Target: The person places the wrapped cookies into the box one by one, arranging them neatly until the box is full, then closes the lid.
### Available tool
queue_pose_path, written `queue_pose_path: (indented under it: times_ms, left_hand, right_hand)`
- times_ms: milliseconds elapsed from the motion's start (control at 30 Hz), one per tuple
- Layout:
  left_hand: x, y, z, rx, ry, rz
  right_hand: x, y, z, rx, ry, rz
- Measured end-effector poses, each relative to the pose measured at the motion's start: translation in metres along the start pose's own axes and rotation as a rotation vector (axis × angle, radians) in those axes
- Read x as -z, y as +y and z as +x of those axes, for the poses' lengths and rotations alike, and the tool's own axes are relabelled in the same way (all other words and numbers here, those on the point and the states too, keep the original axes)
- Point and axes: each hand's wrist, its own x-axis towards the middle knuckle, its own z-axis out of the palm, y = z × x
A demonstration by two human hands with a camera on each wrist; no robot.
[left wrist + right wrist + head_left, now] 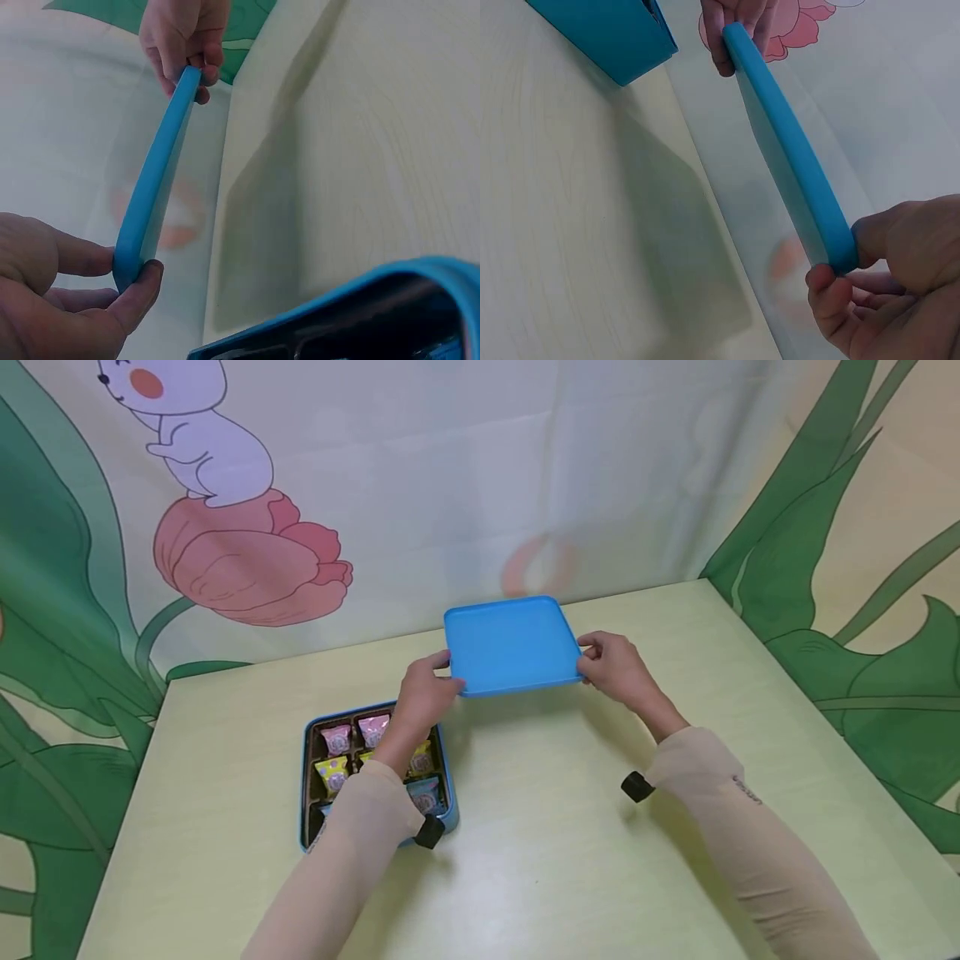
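A flat blue lid (513, 647) with a low rim is held above the table by both hands. My left hand (426, 695) pinches its left edge between thumb and fingers, and my right hand (615, 668) pinches the right edge. In the left wrist view the lid (154, 180) is seen edge-on, clear of the tabletop. Below my left forearm stands an open blue box (447, 777) with a dark divided tray inside. Small wrapped packets in pink (337, 740), yellow (332, 772) and blue (424, 795) lie in its compartments; the forearm hides some of them.
The pale table (540, 860) runs back to a wall covering (450, 485) printed with leaves, a flower and a white animal. The box's side (607, 37) shows at the upper left of the right wrist view. Each sleeve has a black piece at the wrist.
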Motion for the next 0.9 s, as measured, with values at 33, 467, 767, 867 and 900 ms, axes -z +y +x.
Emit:
queue_pose_path:
  times_ms: [33, 467, 767, 867, 900]
  left_hand:
    - [0.003, 0.001, -0.001, 0.004, -0.002, -0.014]
    - [0.038, -0.001, -0.018, 0.076, -0.072, -0.163]
    - [0.058, -0.001, -0.028, 0.077, -0.073, -0.204]
    - [0.065, -0.001, -0.03, 0.074, -0.076, -0.221]
    - [0.067, -0.001, -0.031, 0.075, -0.077, -0.226]
  right_hand:
    - [0.0, -0.001, 0.0, 0.008, -0.007, 0.012]
    - [-0.01, -0.009, -0.008, 0.095, -0.089, 0.098]
    - [-0.014, -0.015, -0.009, 0.239, -0.052, 0.178]
    - [-0.018, -0.016, -0.009, 0.293, -0.053, 0.183]
    - [-0.019, -0.017, -0.008, 0.307, -0.048, 0.175]
